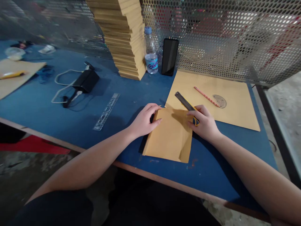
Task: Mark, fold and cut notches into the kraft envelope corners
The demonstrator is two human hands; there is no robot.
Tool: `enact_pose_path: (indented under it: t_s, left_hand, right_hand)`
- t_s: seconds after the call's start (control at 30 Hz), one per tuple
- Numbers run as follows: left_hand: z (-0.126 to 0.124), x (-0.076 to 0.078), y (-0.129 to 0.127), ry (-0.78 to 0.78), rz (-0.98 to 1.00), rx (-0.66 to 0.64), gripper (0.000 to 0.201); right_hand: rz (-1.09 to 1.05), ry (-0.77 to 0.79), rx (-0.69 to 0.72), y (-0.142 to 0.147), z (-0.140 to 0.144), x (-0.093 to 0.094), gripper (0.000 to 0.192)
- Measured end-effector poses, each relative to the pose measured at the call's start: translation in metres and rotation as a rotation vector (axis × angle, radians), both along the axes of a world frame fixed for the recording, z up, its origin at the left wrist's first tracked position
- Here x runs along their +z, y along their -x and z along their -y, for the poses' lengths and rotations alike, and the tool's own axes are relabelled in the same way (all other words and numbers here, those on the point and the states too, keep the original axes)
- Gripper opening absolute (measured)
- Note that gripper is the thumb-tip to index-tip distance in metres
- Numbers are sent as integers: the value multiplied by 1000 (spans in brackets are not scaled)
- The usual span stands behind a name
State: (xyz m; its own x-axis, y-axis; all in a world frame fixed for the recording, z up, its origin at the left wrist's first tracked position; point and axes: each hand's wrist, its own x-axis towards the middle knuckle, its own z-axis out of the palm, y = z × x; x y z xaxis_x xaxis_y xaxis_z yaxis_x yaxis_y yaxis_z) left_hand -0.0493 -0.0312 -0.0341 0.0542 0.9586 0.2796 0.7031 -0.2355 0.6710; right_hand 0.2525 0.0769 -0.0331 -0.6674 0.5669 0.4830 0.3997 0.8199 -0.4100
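The left hand point(148, 120) grips the folded brown paper point(170, 135); the right hand point(205, 123) clasps a utility knife point(185, 101), perhaps paper too. Folding seems underway; creasing calls for even pressure.

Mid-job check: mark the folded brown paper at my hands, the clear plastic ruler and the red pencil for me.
Folded brown paper point(170, 135): head view, middle of its upper face.
Clear plastic ruler point(107, 112): head view, about midway along its length.
Red pencil point(206, 97): head view, middle of its shaft.
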Motion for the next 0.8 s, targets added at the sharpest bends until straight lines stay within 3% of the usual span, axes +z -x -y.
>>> enact_pose_path:
  t_s: [0.3, 0.43, 0.57, 0.8]
  left_hand:
    - [-9, 0, 13, 28, -53, -13, 51]
    - [-20, 17, 32, 41, -127, -34, 63]
    - [-36, 41, 42, 146, -308, -159, 62]
    - [-65, 61, 13, 317, -562, -305, 35]
  right_hand:
    - [16, -10, 48, 11, -3, -1, 28]
    - [8, -19, 89, 8, -2, -1, 28]
    - [-11, -49, 116, 7, -1, -2, 29]
    - [-64, -108, 117, 7, -1, -5, 34]
